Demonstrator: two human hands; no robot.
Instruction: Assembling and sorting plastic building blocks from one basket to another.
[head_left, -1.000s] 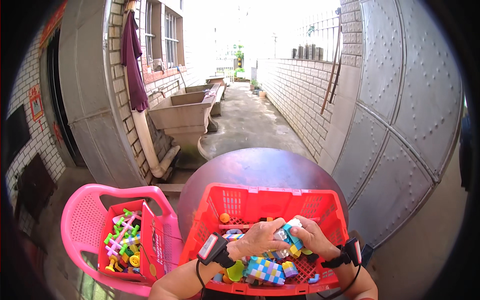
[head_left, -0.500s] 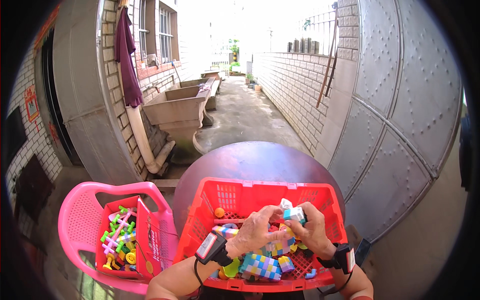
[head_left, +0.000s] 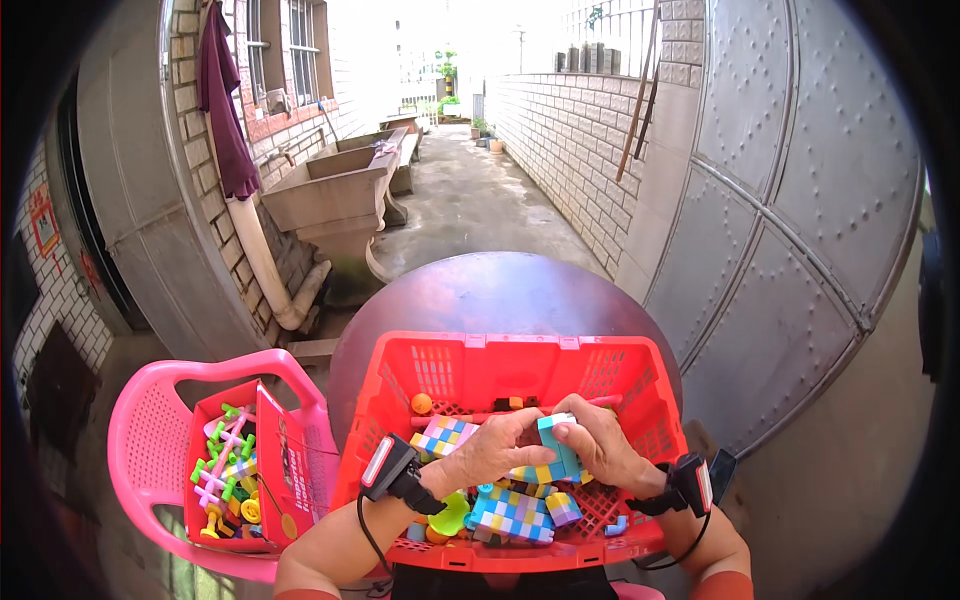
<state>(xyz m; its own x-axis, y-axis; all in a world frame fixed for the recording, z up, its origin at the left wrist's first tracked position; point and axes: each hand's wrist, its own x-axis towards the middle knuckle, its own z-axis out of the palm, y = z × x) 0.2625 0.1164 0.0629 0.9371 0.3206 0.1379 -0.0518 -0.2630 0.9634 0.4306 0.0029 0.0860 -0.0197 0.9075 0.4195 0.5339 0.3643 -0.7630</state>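
Observation:
My right hand (head_left: 605, 455) pinches a small turquoise building-block piece (head_left: 560, 440) above a red plastic basket (head_left: 520, 352). Close at its left side is my left hand (head_left: 485, 458), thumb and forefinger spread; whether they touch the piece I cannot tell. Under the hands lie checkered block builds, one in blue, white and purple (head_left: 512, 515) and another in pink, yellow and white (head_left: 445, 436). A lime-green cup-shaped piece (head_left: 450, 514) and a yellow-and-purple block (head_left: 563, 508) lie beside them. An orange ball (head_left: 421, 403) rests at the basket's far left.
The basket stands on a dark round table (head_left: 500, 285). To the left, a pink plastic chair (head_left: 145, 420) bears a red box (head_left: 285, 455) of connector toys (head_left: 225, 470). A grey metal gate (head_left: 770, 230) stands at the right; a concrete sink (head_left: 315, 205) lies ahead by the wall.
The turquoise piece has turned and sits lower toward the left in my right hand. A white piece seen beside it no longer shows. The whole view has shifted slightly.

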